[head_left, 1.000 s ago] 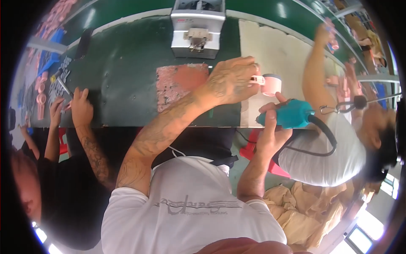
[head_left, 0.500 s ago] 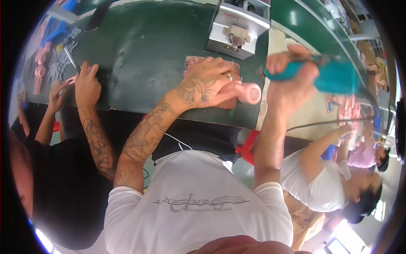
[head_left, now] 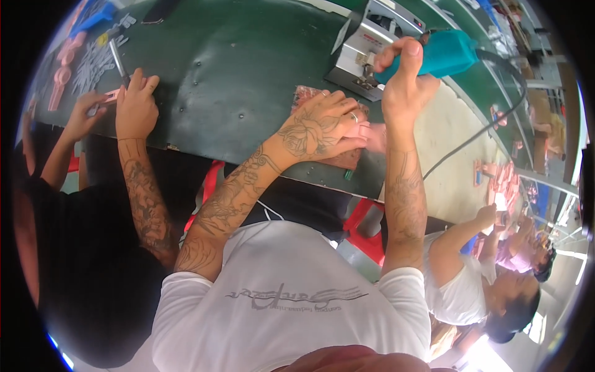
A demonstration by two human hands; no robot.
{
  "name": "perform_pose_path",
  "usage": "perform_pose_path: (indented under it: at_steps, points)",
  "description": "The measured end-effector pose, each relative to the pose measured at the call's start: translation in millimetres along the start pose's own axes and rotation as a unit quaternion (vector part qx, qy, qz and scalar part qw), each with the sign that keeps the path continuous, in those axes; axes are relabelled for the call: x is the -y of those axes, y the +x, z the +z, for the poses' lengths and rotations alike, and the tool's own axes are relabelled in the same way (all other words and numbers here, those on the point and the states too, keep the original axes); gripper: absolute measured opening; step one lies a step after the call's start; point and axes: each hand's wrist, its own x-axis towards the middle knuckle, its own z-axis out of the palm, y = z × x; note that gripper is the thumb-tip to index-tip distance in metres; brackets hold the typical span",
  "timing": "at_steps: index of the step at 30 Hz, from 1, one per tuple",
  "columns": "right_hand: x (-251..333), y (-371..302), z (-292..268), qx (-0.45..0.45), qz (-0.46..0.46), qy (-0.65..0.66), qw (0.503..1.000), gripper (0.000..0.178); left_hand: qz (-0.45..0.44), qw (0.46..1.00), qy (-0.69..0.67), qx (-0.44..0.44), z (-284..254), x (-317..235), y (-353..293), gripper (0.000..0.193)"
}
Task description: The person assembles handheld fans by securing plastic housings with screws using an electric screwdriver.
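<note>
My right hand is wrapped round a teal electric screwdriver, raised above the bench. Its front end is at the dispensing mouth of a grey metal box machine, apparently a screw feeder; whether they touch I cannot tell. Flat over a reddish, worn block lies my tattooed left hand, its fingers closed over a pink plastic housing. Part of that housing is hidden under the fingers and behind my right wrist.
At left a co-worker's hands hold a pen-like tool and a small pink part. Grey pieces lie beyond on the green bench. The screwdriver's cord loops down right. More pink parts lie farther right, near other workers.
My right hand has carried the screwdriver up and away from beside the pink housing to the grey machine. My left hand still holds the housing on the block. The view has shifted slightly.
</note>
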Motion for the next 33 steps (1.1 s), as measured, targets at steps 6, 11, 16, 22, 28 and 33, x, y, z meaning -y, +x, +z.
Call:
perform_pose_path:
  at_steps: [6,11,16,22,28,33]
  points:
    - [34.4,-32.0,-26.2,-0.018,0.09,0.02,0.996,0.061,-0.009,1.0,-0.004,0.004,-1.0,1.7,0.4,0.05]
    - [40.1,-42.7,-35.5,-0.013,0.11,-0.001,0.994,0.065,0.003,1.0,0.007,-0.004,-0.7,1.9,1.1,0.049]
    - [34.2,-48.4,-38.1,-0.027,0.094,0.037,0.995,0.044,0.001,1.0,0.009,0.007,-0.4,1.2,0.0,0.046]
    - [29.4,-55.4,-36.2,-0.035,0.114,0.002,0.993,0.057,0.008,1.0,0.016,0.005,-0.3,-1.7,3.3,0.049]
    - [25.8,-57.2,-35.1,0.001,0.112,-0.005,0.994,0.054,-0.021,0.999,0.023,0.039,-1.0,-5.2,4.0,0.044]
    - [23.3,-57.4,-36.9,0.012,0.111,-0.027,0.993,0.053,-0.007,0.999,0.045,0.007,-0.9,-4.4,6.5,0.047]
